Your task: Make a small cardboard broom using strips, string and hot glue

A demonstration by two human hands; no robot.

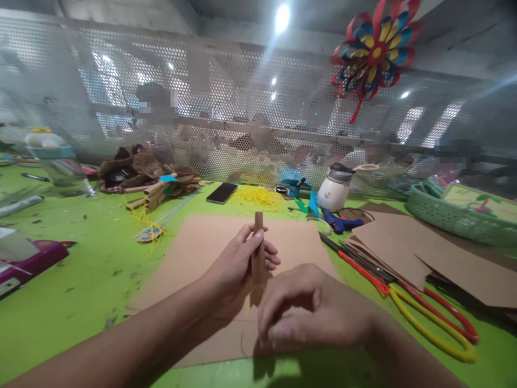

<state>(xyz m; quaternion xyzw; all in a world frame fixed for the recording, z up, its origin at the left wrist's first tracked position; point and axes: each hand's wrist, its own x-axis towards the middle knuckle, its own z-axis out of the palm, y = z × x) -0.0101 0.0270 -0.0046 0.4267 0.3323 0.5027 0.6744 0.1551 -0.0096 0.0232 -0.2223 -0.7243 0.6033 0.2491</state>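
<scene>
My left hand (248, 250) is closed around a narrow folded strip of brown paper (259, 264), which stands roughly upright over a large brown paper sheet (202, 237). A thin yellow strand (248, 308) crosses the strip's lower end and hangs down beside it. Closer to me, my right hand (307, 310) is slightly blurred, its fingers curled and thumb and fingertips brought together. Whatever lies between those fingertips is too small to make out. The right hand partly covers the sheet and the area just below the strip.
Large scissors (388, 280), a blue glue gun (341, 221) and stacked brown paper (388, 242) lie on the right, near a green basket (456, 213). Behind are a phone (222, 193), yellow shreds (258, 198) and a white jar (333, 191). Brown paper rolls (155, 194) lie left.
</scene>
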